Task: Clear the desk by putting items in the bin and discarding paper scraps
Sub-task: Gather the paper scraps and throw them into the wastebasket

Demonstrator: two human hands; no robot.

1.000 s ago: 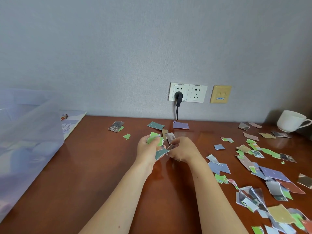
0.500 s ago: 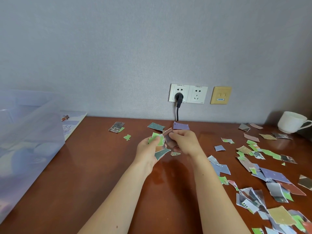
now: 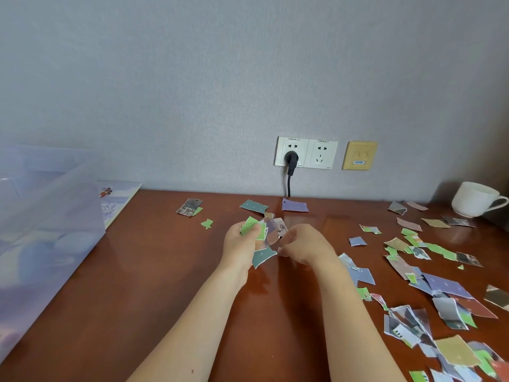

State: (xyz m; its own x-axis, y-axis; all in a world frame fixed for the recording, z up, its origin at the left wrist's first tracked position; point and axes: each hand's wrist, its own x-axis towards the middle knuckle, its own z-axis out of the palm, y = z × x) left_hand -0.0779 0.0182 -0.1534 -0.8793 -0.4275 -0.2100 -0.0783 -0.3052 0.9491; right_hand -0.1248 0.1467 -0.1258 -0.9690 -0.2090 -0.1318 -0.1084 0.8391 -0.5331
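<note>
My left hand grips a bunch of torn paper scraps, green, teal and grey, just above the brown desk. Close on its right, my right hand has its fingers curled down to the desk, pinching at a small scrap that the fingertips mostly hide. Many more coloured scraps lie scattered over the right half of the desk. A clear plastic bin stands at the left edge. A few scraps lie near the wall: a grey one, a teal one, a purple one.
A white cup stands at the back right corner. A printed booklet lies behind the bin against the wall. A black plug sits in the wall socket, its cord running down behind the desk.
My right hand, which had risen to the bunch in my left hand, has come back down to the desk over a small scrap. The left hand has held still.
</note>
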